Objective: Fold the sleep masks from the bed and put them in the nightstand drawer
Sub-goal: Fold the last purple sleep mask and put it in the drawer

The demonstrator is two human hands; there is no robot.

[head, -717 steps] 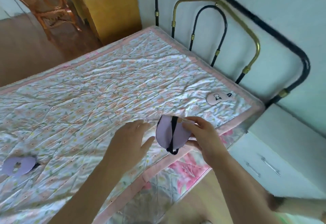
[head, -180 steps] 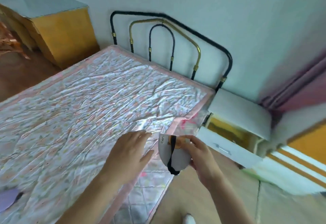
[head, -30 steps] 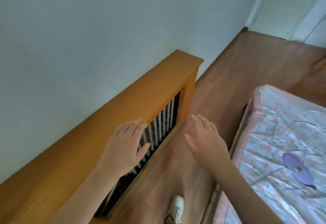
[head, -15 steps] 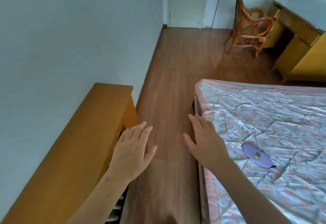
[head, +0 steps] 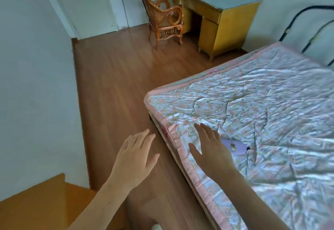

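A lilac sleep mask (head: 235,146) lies flat on the flowered quilt of the bed (head: 262,114), near the bed's foot corner, its left part hidden behind my right hand. My right hand (head: 209,148) hovers over the quilt just left of the mask, fingers straight and spread, holding nothing. My left hand (head: 137,155) floats over the wooden floor beside the bed edge, fingers straight, also holding nothing. The nightstand and its drawer are out of view.
A wooden radiator cover (head: 36,204) fills the lower left corner. Across the wooden floor (head: 112,77) stand a rattan chair (head: 164,20) and a yellow desk (head: 216,18). The bed's metal headboard (head: 307,21) shows at the far right, and a white door (head: 86,3) at the back.
The view has swung right from the radiator cover to the bed. My right hand now reaches over the quilt next to the lilac mask. Both hands stay flat and hold nothing.
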